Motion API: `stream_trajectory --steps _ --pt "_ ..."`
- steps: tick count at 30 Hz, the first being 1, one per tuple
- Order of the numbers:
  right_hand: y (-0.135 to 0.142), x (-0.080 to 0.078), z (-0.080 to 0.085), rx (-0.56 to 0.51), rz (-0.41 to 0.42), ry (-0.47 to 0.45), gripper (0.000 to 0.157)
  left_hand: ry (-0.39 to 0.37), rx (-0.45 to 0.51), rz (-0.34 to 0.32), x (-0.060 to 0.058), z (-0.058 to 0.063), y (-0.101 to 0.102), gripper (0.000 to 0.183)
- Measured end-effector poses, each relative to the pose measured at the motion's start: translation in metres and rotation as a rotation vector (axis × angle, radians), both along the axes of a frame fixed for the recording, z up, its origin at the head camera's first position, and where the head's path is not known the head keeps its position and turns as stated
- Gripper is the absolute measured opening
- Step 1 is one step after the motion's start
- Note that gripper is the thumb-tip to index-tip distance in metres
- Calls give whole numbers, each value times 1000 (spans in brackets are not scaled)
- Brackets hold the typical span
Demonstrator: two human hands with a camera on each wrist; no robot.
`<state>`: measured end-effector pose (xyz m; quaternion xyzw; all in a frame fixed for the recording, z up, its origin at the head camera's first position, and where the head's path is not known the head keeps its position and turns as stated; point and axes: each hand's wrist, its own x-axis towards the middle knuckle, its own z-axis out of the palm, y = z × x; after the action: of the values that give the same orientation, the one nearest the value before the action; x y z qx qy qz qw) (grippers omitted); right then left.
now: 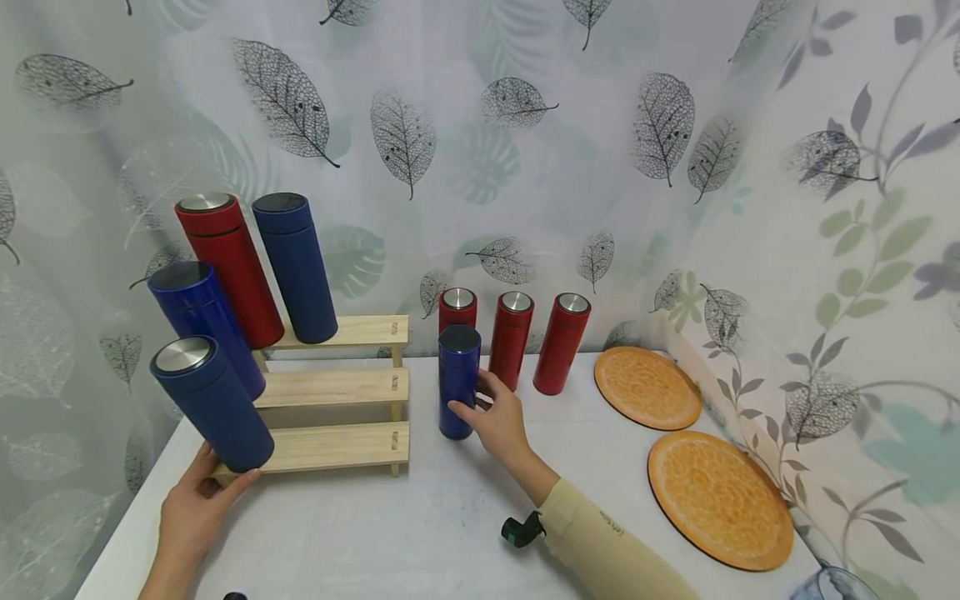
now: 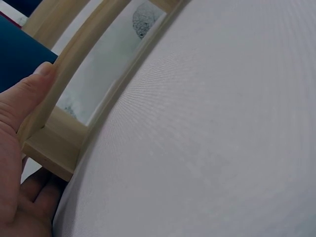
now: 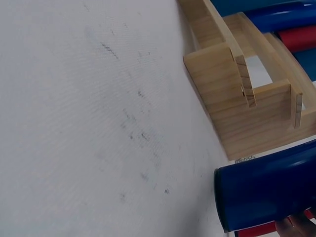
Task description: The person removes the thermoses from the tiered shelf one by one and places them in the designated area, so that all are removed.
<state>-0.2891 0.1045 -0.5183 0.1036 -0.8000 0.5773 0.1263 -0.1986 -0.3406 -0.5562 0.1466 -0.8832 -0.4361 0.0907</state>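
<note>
A three-step wooden rack (image 1: 337, 447) stands at left; my left hand (image 1: 193, 506) grips the left end of its lowest step. In the left wrist view the thumb (image 2: 29, 94) lies along the step's edge beside a matte blue thermos, the fingers behind the leg. That matte blue thermos (image 1: 217, 408) stands on the lowest step, a glossy blue thermos (image 1: 206, 325) on the middle one. On top are a red thermos (image 1: 232, 275) and another matte blue thermos (image 1: 296, 271). My right hand (image 1: 498, 414) holds a second glossy blue thermos (image 1: 456, 379) upright, right of the rack.
Three red thermoses (image 1: 515, 337) stand at the back of the white table (image 1: 360, 533), one partly hidden behind the held thermos. Two round orange mats (image 1: 720, 500) lie at the right. Leaf-patterned curtains (image 1: 465, 167) hang behind. A clear rounded object (image 1: 832, 583) shows at the lower right.
</note>
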Motion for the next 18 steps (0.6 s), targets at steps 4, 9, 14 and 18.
stream_trajectory --steps 4,9,14,18 --pt "0 0 0 7 0 2 70 -3 3 1 0 0 0 94" --pt "0 2 0 4 -2 3 70 -20 5 0 -1 0 0 95" --pt "-1 0 -1 5 3 5 69 -32 10 10 -1 2 0 96" --pt "-2 -1 -1 8 1 3 69 -32 10 9 -1 3 1 95"
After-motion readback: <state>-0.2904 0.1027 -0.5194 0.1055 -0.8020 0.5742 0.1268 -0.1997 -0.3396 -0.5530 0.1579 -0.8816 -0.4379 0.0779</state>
